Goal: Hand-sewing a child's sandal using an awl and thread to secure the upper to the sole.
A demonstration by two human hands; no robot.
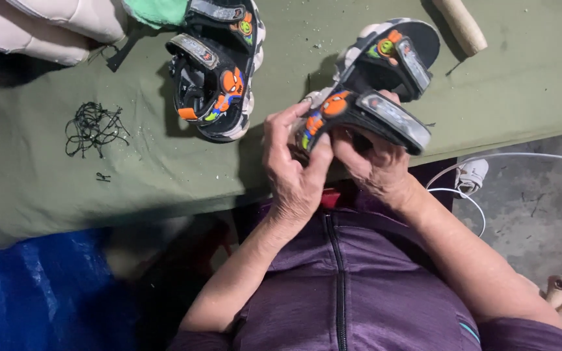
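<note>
Sandal (375,97), black straps, orange cartoon patches, white sole

Black kid's sandal (372,84), orange cartoon patches, grey straps, white sole. Tilted, front strap pinched in both hands, heel end pointing away above the grip.

The right hand (375,166) is covering the held sandal's (365,78) sole; a wooden handle (461,25) and padded white bundle (40,23) are running off the top edge.
</note>
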